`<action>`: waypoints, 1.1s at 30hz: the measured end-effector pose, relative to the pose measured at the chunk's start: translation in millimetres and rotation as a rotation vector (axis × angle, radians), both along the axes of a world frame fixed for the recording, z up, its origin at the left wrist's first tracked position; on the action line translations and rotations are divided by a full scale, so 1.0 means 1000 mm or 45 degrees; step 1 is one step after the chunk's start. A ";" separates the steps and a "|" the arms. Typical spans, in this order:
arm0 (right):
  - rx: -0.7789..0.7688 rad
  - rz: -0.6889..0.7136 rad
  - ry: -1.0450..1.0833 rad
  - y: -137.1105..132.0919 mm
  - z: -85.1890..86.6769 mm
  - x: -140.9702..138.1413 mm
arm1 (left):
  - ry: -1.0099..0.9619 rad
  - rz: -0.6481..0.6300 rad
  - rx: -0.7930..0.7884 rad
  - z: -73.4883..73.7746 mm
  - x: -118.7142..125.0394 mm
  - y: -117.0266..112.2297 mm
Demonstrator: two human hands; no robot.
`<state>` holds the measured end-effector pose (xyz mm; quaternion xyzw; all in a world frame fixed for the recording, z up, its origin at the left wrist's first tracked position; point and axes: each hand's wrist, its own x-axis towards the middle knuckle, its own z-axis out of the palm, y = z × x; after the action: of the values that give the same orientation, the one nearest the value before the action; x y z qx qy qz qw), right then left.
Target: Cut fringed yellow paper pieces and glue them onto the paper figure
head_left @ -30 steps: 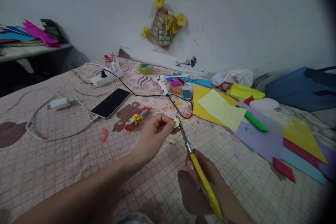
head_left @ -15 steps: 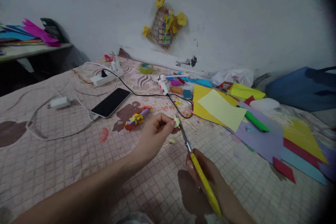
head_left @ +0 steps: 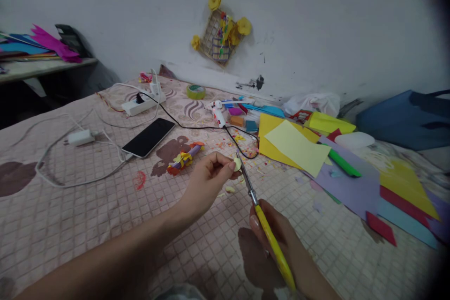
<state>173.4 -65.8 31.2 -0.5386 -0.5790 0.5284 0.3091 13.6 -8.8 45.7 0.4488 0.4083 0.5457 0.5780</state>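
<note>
Between thumb and fingers, my left hand (head_left: 207, 178) pinches a small pale yellow piece of paper (head_left: 237, 164). My right hand (head_left: 276, 229) is closed around the yellow handle of a pair of scissors (head_left: 250, 190). The metal blades point away from me, and their tips lie against the right side of the paper piece. A pale scrap (head_left: 229, 189) lies on the cloth just below. To the left of my left hand rests a purple, orange and yellow paper craft (head_left: 185, 158).
A glue gun (head_left: 218, 115) with a black cord lies beyond my hands. Coloured sheets (head_left: 298, 145) and a green marker-like stick (head_left: 340, 162) spread to the right. A phone (head_left: 149, 137), charger (head_left: 80, 138), power strip (head_left: 144, 102) and tape roll (head_left: 195, 91) are at left and back.
Almost nothing differs. The paper piece and the scissors' tips have shifted very slightly; both hands keep their hold.
</note>
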 end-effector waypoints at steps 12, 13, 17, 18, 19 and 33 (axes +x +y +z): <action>-0.013 -0.031 -0.074 -0.001 -0.005 0.002 | -0.007 0.000 -0.017 0.003 -0.001 0.001; -0.013 -0.038 -0.087 -0.001 -0.005 0.002 | -0.011 0.004 -0.017 0.003 0.000 0.002; -0.027 -0.037 -0.076 -0.001 -0.005 0.000 | -0.021 0.027 -0.021 0.001 0.000 0.002; -0.034 -0.030 -0.070 -0.002 -0.005 0.000 | -0.028 0.031 -0.021 0.001 0.000 0.003; -0.036 -0.032 -0.070 -0.002 -0.005 0.000 | -0.033 0.033 -0.021 0.000 0.000 0.003; 0.050 0.007 -0.154 -0.002 -0.006 0.007 | -0.013 0.018 0.018 -0.009 -0.005 0.010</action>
<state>180.1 -67.7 25.1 -0.5617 -0.6084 0.4843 0.2825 8.8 0.8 37.1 0.4473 0.4044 0.5549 0.5731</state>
